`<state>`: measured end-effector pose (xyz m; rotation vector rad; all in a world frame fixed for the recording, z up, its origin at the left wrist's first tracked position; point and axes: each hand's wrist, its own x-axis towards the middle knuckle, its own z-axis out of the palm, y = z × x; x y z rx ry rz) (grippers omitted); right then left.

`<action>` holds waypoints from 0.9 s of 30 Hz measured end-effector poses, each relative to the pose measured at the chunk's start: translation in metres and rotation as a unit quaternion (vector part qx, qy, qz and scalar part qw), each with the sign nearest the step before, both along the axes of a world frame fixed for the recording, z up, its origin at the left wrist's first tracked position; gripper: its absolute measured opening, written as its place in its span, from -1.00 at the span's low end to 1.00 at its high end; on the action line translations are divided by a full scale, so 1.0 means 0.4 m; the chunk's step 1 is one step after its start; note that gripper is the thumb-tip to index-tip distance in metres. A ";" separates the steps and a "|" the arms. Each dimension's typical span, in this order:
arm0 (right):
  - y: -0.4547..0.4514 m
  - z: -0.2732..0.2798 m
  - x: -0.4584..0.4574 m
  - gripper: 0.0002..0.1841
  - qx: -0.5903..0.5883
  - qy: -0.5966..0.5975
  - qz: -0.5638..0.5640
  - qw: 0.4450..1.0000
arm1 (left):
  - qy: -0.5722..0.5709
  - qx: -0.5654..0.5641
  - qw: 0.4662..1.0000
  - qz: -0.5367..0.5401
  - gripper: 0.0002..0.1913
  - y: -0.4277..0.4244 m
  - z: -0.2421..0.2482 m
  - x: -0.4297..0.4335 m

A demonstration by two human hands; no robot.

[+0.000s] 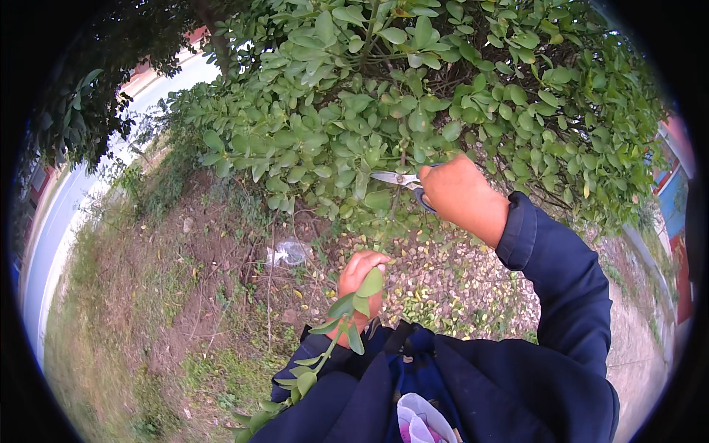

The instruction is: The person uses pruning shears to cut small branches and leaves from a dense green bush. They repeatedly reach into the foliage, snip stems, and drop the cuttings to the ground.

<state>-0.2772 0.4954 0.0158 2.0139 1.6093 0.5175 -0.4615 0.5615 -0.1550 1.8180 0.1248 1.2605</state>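
Observation:
My right hand [458,191] grips a pair of scissors [394,178] with dark handles. Their metal blades point left into the lower leaves of a green bush [332,127]; whether they touch a stem, I cannot tell. Below them, my left hand [363,277] is closed around a long leafy branch [328,350]. From that hand the branch's leafy end hangs down across my dark left sleeve, and its thinner stem runs up toward the bush near the blades.
A clear plastic bag [290,253] lies on the soil left of my left hand. Fallen leaves [460,277] cover the ground under the bush. A paved road [61,221] curves along the far left, and a concrete path [634,354] runs at the right.

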 end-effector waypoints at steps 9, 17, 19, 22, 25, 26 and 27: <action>-0.222 -0.246 0.058 -0.77 0.500 0.724 -0.079 0.469 | -0.010 -0.049 0.999 -0.006 -0.86 0.099 0.066 -0.025; -0.367 -0.488 -0.014 -0.68 0.338 0.820 -0.093 0.453 | -0.165 0.043 0.985 0.032 -0.74 0.221 0.317 0.065; -0.385 -0.484 -0.004 -0.69 0.328 0.811 -0.083 0.477 | -0.201 0.022 0.979 -0.035 -0.71 0.224 0.385 0.105; -0.414 -0.465 0.010 -0.75 0.309 0.849 -0.085 0.420 | -0.224 -0.031 0.964 -0.137 -0.70 0.205 0.469 0.153; -0.453 -0.434 0.028 -0.81 0.303 0.835 -0.067 0.455 | -0.215 -0.007 0.967 -0.138 -0.68 0.157 0.523 0.207; -0.463 -0.422 0.033 -0.83 0.302 0.855 -0.055 0.418 | -0.213 -0.001 0.966 -0.148 -0.67 0.139 0.538 0.228; -0.476 -0.407 0.037 -0.84 0.300 0.870 -0.053 0.388 | -0.207 0.009 0.967 -0.147 -0.67 0.120 0.550 0.247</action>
